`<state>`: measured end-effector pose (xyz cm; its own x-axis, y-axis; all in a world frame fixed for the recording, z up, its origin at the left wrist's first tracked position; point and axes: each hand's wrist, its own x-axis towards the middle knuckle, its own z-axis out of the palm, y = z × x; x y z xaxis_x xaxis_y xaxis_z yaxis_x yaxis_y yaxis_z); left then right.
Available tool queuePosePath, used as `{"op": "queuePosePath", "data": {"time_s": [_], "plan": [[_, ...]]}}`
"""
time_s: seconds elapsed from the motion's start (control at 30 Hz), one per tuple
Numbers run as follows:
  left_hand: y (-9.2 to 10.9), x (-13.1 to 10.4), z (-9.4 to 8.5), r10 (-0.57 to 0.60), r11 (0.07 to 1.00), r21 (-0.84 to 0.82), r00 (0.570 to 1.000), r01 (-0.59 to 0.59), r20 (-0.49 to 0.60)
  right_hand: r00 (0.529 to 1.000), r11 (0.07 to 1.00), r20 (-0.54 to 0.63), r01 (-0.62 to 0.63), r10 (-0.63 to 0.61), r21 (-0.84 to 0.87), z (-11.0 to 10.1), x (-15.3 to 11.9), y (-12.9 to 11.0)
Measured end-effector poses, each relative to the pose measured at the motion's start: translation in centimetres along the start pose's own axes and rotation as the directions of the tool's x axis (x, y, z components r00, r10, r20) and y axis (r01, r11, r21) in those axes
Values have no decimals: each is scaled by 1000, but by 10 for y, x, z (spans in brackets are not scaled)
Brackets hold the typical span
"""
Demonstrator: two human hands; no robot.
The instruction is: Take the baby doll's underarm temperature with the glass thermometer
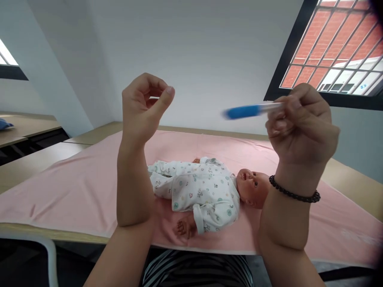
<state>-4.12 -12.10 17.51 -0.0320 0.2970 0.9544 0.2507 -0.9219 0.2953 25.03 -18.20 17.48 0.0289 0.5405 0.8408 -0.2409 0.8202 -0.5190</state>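
My right hand (302,123), raised at the right, grips the pale end of a slim stick-like object (243,112). Its blue end points left and is blurred, so I cannot tell exactly what it is. My left hand (146,105) is raised at the left with curled fingers, the thumb tip close to the forefinger; whatever it may hold is too small or hidden. Below and between the hands a baby doll (206,191) in a white patterned outfit lies on its back on a pink cloth (77,191), its head to the right, partly behind my right wrist.
The cloth covers a wooden table (353,175). Another table (28,123) with a blue item on it stands at the far left. A white metal bar (50,255) curves at the lower left. A barred window (338,48) is at the upper right.
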Motion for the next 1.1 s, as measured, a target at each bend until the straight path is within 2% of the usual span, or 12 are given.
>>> {"op": "queuePosePath", "data": {"time_s": [0.03, 0.13, 0.17, 0.27, 0.3, 0.4, 0.53, 0.67, 0.8, 0.97, 1.1], "plan": [[-1, 0, -1, -6, 1000, 1, 1000, 6, -4, 1000, 1000, -25, -2, 2, 7, -5, 0, -2], [-2, -1, -1, -35, 999, 34, 999, 35, -14, 988, 989, -121, 77, -92, -129, -17, 4, -2], [-2, -1, 0, -43, 998, 50, 999, 43, -13, 988, 989, -129, 66, -83, -134, -20, 5, -1], [-1, -2, 4, -46, 998, 37, 999, 46, 2, 993, 998, -103, -59, 59, 0, -26, 11, 9], [-1, -2, 5, -41, 999, 16, 999, 41, 10, 993, 998, -101, -67, 67, -2, -27, 12, 13], [1, -2, 8, -15, 999, -29, 1000, 16, 9, 997, 993, -82, -25, 16, -114, -33, 16, 23], [1, -1, 9, 8, 999, -45, 1000, -8, 9, 997, 992, -44, -63, 58, -106, -40, 18, 29], [0, -1, 9, 16, 998, -62, 1000, -15, 10, 997, 977, 24, -70, 76, -202, -43, 17, 30], [7, -4, 10, 15, 999, -52, 1000, -15, 9, 997, 996, -7, -71, 71, -56, -45, 18, 29], [20, -8, 10, 34, 999, -27, 999, -34, 12, 996, 981, 19, -80, 85, -178, -48, 18, 27], [26, -11, 11, 27, 999, -38, 999, -25, 35, 995, 992, -14, -104, 104, -67, -46, 18, 28]]}}
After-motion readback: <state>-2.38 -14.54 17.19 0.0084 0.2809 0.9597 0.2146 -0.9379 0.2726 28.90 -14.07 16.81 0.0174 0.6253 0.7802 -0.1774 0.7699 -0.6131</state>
